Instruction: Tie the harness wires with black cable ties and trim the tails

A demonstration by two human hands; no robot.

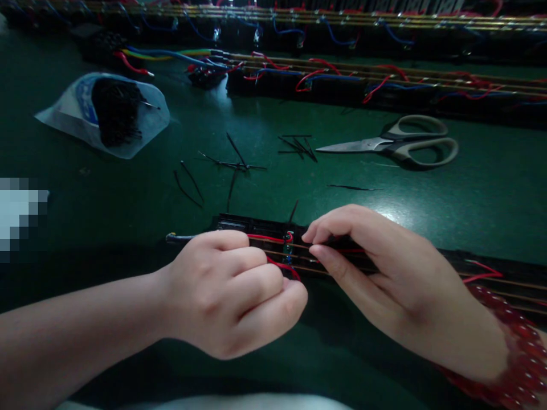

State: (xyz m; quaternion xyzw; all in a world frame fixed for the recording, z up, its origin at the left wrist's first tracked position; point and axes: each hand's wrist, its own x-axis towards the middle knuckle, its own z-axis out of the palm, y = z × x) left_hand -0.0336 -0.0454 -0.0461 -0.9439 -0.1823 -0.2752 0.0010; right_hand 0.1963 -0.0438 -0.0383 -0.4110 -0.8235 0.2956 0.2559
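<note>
Green paint or some other green top covers the desk (265, 122). Close to the person, a long black strip (253, 224) lies across it, under both hands. Thin gold-brown lines run along the strip, and a red wire (265, 237) lies on it. A little green board (288, 250) sits across the strip, in the space between the two hands.

The left hand (239, 293) is curled up in a fist over the strip, with the thumb at the side. What is inside the fist is hidden, so I cannot tell if it holds anything. The right hand (401, 285) is bent, and its thumb and finger tips come close together near the little board. I cannot tell if they pinch something. Red beads (519, 347) go around the right wrist.

One thin black tie (294, 211) pokes out past the far edge of the strip. More loose black ties (233, 165) lie past it. Scissors (380, 146) lie near some of them, on the right, with the points to the left. On the left, a whitish bag (151, 114) lies open with lots of black ties inside. Far back, long bars (342, 94) have red and blue wires.
</note>
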